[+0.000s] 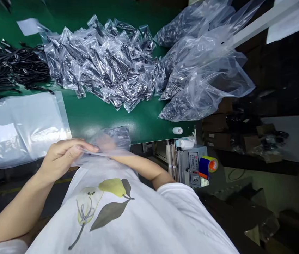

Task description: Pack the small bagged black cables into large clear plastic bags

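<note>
My left hand (63,155) is closed on the edge of a clear plastic bag (120,137), thumb and fingers pinching the film at the table's front edge, just before my shirt. Dark packed contents show through the bag's far end, which rests on the green table. My right hand (105,143) is at the same bag, seen through its film. Its fingers are blurred, so whether they grip anything is unclear. Beyond lies a large heap of small zip bags (107,63) with black cables inside.
Loose black cables (14,67) lie at the far left, above a stack of large clear bags (33,123). Large filled bags (191,88) stand at the right. A white roll (177,131) sits near the edge of the green table (149,120). Below are a sealing machine (193,165) and tape rolls (207,165).
</note>
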Demonstrator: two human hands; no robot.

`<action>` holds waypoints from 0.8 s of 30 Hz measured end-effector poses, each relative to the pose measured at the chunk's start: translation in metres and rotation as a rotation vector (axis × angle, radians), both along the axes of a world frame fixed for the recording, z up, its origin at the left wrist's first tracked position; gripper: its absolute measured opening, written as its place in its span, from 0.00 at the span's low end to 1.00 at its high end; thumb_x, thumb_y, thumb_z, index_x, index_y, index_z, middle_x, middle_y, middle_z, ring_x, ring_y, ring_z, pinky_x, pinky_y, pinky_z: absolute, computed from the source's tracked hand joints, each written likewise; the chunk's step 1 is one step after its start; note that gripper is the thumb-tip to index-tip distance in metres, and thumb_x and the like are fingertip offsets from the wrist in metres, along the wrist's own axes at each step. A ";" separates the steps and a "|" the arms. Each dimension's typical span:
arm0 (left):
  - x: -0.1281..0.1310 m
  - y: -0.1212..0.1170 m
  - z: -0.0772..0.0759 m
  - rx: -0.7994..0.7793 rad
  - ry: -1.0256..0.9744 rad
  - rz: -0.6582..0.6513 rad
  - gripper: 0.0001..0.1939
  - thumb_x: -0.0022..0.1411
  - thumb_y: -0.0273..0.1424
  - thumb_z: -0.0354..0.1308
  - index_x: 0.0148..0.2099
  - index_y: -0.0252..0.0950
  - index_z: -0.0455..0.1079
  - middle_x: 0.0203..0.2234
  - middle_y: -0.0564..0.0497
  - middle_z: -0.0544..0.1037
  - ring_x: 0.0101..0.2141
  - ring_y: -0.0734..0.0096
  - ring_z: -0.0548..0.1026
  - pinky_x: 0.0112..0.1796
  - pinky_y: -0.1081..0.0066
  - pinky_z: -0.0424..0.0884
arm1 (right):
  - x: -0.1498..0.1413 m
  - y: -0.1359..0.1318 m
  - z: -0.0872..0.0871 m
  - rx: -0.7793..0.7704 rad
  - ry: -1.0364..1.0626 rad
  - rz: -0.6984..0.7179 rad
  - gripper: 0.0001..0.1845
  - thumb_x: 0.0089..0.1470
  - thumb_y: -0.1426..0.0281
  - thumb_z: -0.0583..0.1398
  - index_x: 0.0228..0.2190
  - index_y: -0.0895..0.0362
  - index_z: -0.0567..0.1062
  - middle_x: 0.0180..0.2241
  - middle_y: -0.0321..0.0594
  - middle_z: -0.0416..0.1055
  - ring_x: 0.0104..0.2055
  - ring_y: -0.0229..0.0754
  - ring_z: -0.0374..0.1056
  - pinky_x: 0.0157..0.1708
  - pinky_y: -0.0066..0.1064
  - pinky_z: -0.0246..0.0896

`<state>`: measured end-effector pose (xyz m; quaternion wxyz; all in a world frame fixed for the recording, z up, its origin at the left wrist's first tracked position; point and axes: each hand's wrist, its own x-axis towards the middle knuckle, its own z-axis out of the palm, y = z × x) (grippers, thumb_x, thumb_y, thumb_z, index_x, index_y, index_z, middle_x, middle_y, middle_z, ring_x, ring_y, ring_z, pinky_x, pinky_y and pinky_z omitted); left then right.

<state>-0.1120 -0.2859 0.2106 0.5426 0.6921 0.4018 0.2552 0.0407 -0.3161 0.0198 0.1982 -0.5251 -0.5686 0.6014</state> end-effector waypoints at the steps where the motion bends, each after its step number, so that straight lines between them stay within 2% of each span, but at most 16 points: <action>1: 0.003 0.011 0.002 -0.049 -0.051 -0.075 0.17 0.72 0.41 0.50 0.43 0.56 0.83 0.31 0.49 0.85 0.26 0.63 0.80 0.25 0.65 0.76 | 0.011 -0.004 0.011 -0.005 -0.018 0.006 0.16 0.47 0.80 0.63 0.19 0.54 0.64 0.31 0.36 0.77 0.61 0.54 0.66 0.69 0.57 0.45; 3: 0.005 0.036 0.006 -0.151 -0.120 -0.361 0.12 0.68 0.43 0.57 0.50 0.61 0.80 0.29 0.52 0.84 0.25 0.65 0.79 0.24 0.68 0.75 | 0.046 -0.010 0.041 -0.015 -0.002 0.094 0.11 0.42 0.76 0.69 0.27 0.51 0.74 0.44 0.34 0.79 0.69 0.55 0.58 0.72 0.51 0.42; 5: 0.009 0.064 0.004 -0.230 -0.135 -0.666 0.20 0.63 0.47 0.62 0.58 0.63 0.74 0.29 0.54 0.84 0.24 0.67 0.78 0.26 0.69 0.75 | 0.099 -0.008 0.071 -0.056 0.179 0.273 0.13 0.49 0.70 0.67 0.38 0.45 0.79 0.54 0.32 0.76 0.68 0.50 0.59 0.70 0.46 0.50; 6: 0.015 0.079 -0.001 -0.242 -0.118 -0.706 0.23 0.63 0.49 0.62 0.60 0.62 0.72 0.30 0.55 0.83 0.25 0.67 0.78 0.27 0.70 0.75 | 0.129 -0.002 0.081 -0.120 0.321 0.421 0.12 0.53 0.65 0.66 0.42 0.44 0.79 0.53 0.34 0.77 0.62 0.48 0.67 0.66 0.42 0.59; 7: 0.025 0.095 -0.011 -0.214 -0.073 -0.634 0.22 0.65 0.49 0.59 0.60 0.60 0.72 0.31 0.54 0.83 0.27 0.67 0.79 0.30 0.69 0.76 | 0.160 0.008 0.085 -0.238 0.463 0.585 0.14 0.54 0.61 0.66 0.43 0.47 0.80 0.49 0.37 0.79 0.54 0.47 0.75 0.58 0.39 0.68; 8: 0.040 0.111 -0.026 -0.149 0.002 -0.496 0.20 0.68 0.48 0.56 0.60 0.57 0.73 0.33 0.53 0.83 0.30 0.66 0.80 0.34 0.68 0.76 | 0.190 0.023 0.082 -0.356 0.558 0.664 0.19 0.50 0.56 0.69 0.42 0.51 0.80 0.43 0.42 0.81 0.47 0.47 0.78 0.50 0.36 0.73; 9: 0.060 0.128 -0.045 -0.056 0.107 -0.294 0.19 0.71 0.44 0.52 0.60 0.54 0.73 0.36 0.51 0.83 0.35 0.65 0.80 0.39 0.67 0.77 | 0.215 0.041 0.072 -0.424 0.549 0.500 0.23 0.48 0.50 0.69 0.37 0.55 0.80 0.36 0.44 0.81 0.39 0.46 0.79 0.40 0.33 0.75; 10: 0.084 0.145 -0.069 0.062 0.243 -0.105 0.20 0.70 0.41 0.53 0.61 0.48 0.73 0.41 0.48 0.82 0.41 0.61 0.80 0.45 0.62 0.75 | 0.234 0.062 0.055 -0.440 0.474 0.203 0.26 0.50 0.46 0.66 0.34 0.57 0.79 0.31 0.44 0.80 0.32 0.44 0.78 0.32 0.30 0.73; 12: 0.138 0.174 -0.125 0.179 0.403 -0.170 0.24 0.66 0.35 0.56 0.63 0.38 0.71 0.54 0.39 0.77 0.56 0.48 0.73 0.59 0.50 0.66 | 0.252 0.106 0.006 -0.388 0.185 -0.468 0.27 0.55 0.45 0.61 0.32 0.57 0.75 0.28 0.43 0.77 0.25 0.38 0.73 0.26 0.27 0.69; 13: 0.163 0.185 -0.154 0.210 0.416 -0.216 0.24 0.64 0.31 0.56 0.62 0.35 0.72 0.58 0.37 0.74 0.60 0.45 0.69 0.62 0.46 0.60 | 0.252 0.127 -0.021 -0.389 0.063 -0.663 0.24 0.58 0.47 0.60 0.33 0.57 0.73 0.30 0.43 0.78 0.27 0.38 0.73 0.27 0.27 0.69; 14: 0.185 0.192 -0.183 0.232 0.423 -0.233 0.25 0.62 0.28 0.56 0.61 0.35 0.72 0.61 0.36 0.71 0.64 0.43 0.64 0.64 0.44 0.54 | 0.246 0.143 -0.047 -0.385 -0.005 -0.762 0.21 0.58 0.50 0.60 0.36 0.57 0.73 0.33 0.42 0.78 0.30 0.38 0.74 0.30 0.28 0.71; 16: 0.211 0.195 -0.232 0.245 0.442 -0.232 0.26 0.60 0.23 0.54 0.60 0.35 0.73 0.63 0.35 0.69 0.68 0.42 0.57 0.65 0.40 0.46 | 0.227 0.161 -0.091 -0.331 -0.066 -0.842 0.16 0.57 0.56 0.62 0.40 0.56 0.71 0.36 0.40 0.78 0.36 0.39 0.74 0.36 0.30 0.72; 17: 0.215 0.191 -0.251 0.245 0.440 -0.227 0.26 0.60 0.22 0.53 0.60 0.36 0.73 0.63 0.35 0.69 0.68 0.44 0.56 0.66 0.40 0.46 | 0.217 0.162 -0.107 -0.313 -0.073 -0.846 0.15 0.56 0.59 0.63 0.41 0.55 0.71 0.36 0.38 0.77 0.37 0.39 0.74 0.38 0.31 0.72; 19: 0.208 0.172 -0.276 0.247 0.440 -0.224 0.25 0.63 0.21 0.49 0.59 0.37 0.72 0.62 0.37 0.70 0.67 0.49 0.58 0.65 0.44 0.50 | 0.203 0.146 -0.125 -0.299 -0.098 -0.823 0.12 0.54 0.63 0.63 0.39 0.55 0.71 0.35 0.35 0.76 0.38 0.39 0.73 0.42 0.32 0.71; 21: 0.189 0.150 -0.283 0.264 0.485 -0.248 0.23 0.65 0.22 0.47 0.59 0.36 0.72 0.60 0.37 0.71 0.65 0.52 0.62 0.64 0.48 0.56 | 0.199 0.117 -0.129 -0.324 -0.147 -0.779 0.07 0.53 0.65 0.61 0.35 0.54 0.71 0.32 0.34 0.74 0.37 0.39 0.72 0.44 0.32 0.70; 24: 0.161 0.127 -0.275 0.302 0.659 -0.334 0.20 0.67 0.23 0.47 0.57 0.34 0.72 0.58 0.35 0.73 0.61 0.50 0.67 0.60 0.50 0.63 | 0.209 0.069 -0.123 -0.402 -0.164 -0.757 0.07 0.55 0.64 0.57 0.34 0.53 0.71 0.28 0.33 0.71 0.32 0.41 0.71 0.41 0.34 0.70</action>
